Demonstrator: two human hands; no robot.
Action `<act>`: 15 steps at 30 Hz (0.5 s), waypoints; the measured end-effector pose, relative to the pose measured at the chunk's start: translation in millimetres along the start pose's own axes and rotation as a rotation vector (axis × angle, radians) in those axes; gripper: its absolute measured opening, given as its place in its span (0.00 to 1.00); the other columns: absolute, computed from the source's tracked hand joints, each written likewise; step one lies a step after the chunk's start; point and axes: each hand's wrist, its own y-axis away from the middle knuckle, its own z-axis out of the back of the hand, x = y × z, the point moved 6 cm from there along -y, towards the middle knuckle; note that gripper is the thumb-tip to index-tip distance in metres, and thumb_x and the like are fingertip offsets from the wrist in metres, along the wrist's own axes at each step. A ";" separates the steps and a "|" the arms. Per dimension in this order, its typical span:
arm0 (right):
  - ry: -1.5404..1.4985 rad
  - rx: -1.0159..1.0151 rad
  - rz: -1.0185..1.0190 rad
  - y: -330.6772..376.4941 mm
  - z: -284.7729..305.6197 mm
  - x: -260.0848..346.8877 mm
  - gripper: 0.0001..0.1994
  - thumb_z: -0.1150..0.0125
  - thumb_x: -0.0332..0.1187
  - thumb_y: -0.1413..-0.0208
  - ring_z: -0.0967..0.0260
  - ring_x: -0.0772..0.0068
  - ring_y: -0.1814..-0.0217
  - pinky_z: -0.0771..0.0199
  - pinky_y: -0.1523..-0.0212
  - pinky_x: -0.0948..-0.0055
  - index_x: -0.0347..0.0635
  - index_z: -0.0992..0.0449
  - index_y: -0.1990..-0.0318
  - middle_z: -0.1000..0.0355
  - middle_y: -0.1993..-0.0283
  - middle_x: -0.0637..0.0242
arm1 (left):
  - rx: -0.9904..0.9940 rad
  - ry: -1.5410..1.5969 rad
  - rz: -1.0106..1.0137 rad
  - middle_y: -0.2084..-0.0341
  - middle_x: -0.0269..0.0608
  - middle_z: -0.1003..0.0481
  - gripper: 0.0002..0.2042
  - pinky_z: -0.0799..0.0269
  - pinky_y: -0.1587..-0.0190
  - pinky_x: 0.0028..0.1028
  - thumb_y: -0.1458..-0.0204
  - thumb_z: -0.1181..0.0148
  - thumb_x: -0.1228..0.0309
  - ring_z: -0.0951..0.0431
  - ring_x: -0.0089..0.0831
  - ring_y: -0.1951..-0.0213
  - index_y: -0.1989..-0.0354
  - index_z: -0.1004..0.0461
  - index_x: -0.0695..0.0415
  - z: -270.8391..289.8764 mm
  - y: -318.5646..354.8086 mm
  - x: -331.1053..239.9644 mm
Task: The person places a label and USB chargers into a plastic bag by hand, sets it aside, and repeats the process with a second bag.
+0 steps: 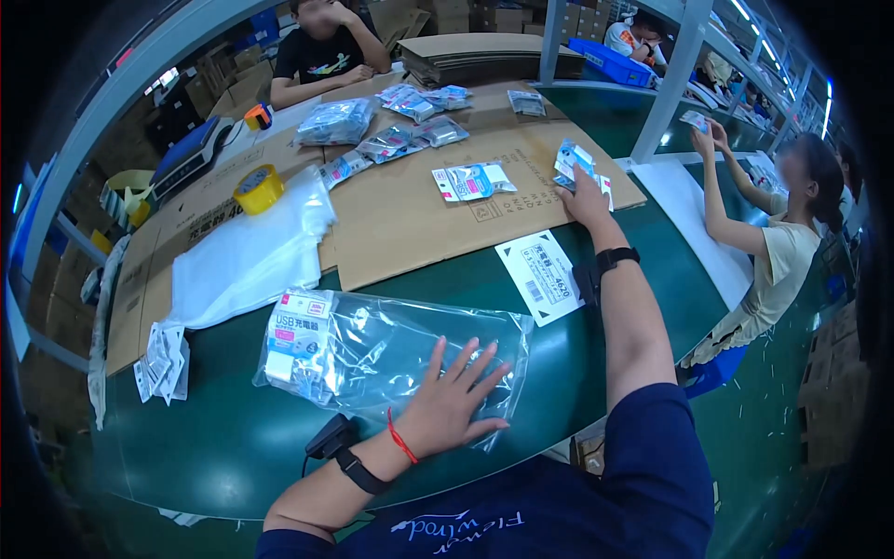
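My left hand (452, 396) lies flat with its fingers spread on a large clear plastic bag (391, 331). Inside the bag's left end sits a white, pink and blue charger package (298, 345). My right hand (587, 197) reaches forward over the flat cardboard, its fingers closed on a small charger package (573, 160); a second one seems to lie against it, partly hidden. Left of that hand another charger package (475, 181) rests on the cardboard (400, 242). A printed white label sheet (540, 275) lies below my right wrist on the green table.
Farther back are several packages (400, 140) in a loose group and a bundled pack (335, 121). A stack of clear bags (251, 252) carries a yellow tape roll (259, 189). Small cards (163, 363) lie at the left. A metal post (670, 84) and co-workers stand beyond.
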 end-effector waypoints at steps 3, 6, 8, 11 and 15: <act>0.021 0.007 0.020 11.1 13.7 16.8 0.31 0.43 0.42 0.47 0.34 0.55 0.45 0.37 0.46 0.51 0.48 0.43 0.36 0.33 0.44 0.57 | -0.003 0.017 -0.038 0.38 0.49 0.43 0.34 0.60 0.36 0.55 0.51 0.44 0.48 0.47 0.47 0.35 0.38 0.41 0.54 3.1 -3.4 -3.3; 0.129 0.018 0.108 22.4 26.1 31.5 0.27 0.45 0.38 0.45 0.30 0.52 0.51 0.30 0.52 0.59 0.46 0.41 0.37 0.30 0.47 0.57 | -0.025 0.048 -0.048 0.39 0.48 0.43 0.32 0.60 0.36 0.54 0.50 0.44 0.50 0.47 0.47 0.35 0.39 0.40 0.55 7.3 -2.9 -2.4; 0.143 0.036 0.110 28.5 35.2 39.4 0.22 0.45 0.36 0.44 0.28 0.58 0.56 0.29 0.57 0.63 0.45 0.35 0.42 0.27 0.54 0.59 | -0.083 0.048 -0.066 0.40 0.49 0.41 0.31 0.58 0.36 0.52 0.49 0.44 0.52 0.47 0.48 0.36 0.39 0.40 0.55 11.3 -2.6 1.3; -0.107 -0.035 0.059 29.7 53.5 33.8 0.18 0.46 0.35 0.44 0.26 0.61 0.60 0.28 0.59 0.66 0.43 0.30 0.46 0.25 0.59 0.59 | -0.164 0.063 -0.093 0.40 0.49 0.40 0.31 0.56 0.36 0.50 0.49 0.43 0.54 0.45 0.48 0.36 0.39 0.40 0.56 19.0 -1.0 5.0; -0.861 -0.221 0.068 33.5 83.1 39.0 0.12 0.48 0.32 0.42 0.29 0.70 0.61 0.30 0.59 0.72 0.39 0.25 0.53 0.26 0.64 0.61 | -0.245 0.418 0.023 0.40 0.49 0.39 0.31 0.50 0.37 0.46 0.47 0.44 0.54 0.40 0.47 0.38 0.39 0.41 0.56 34.4 4.2 22.1</act>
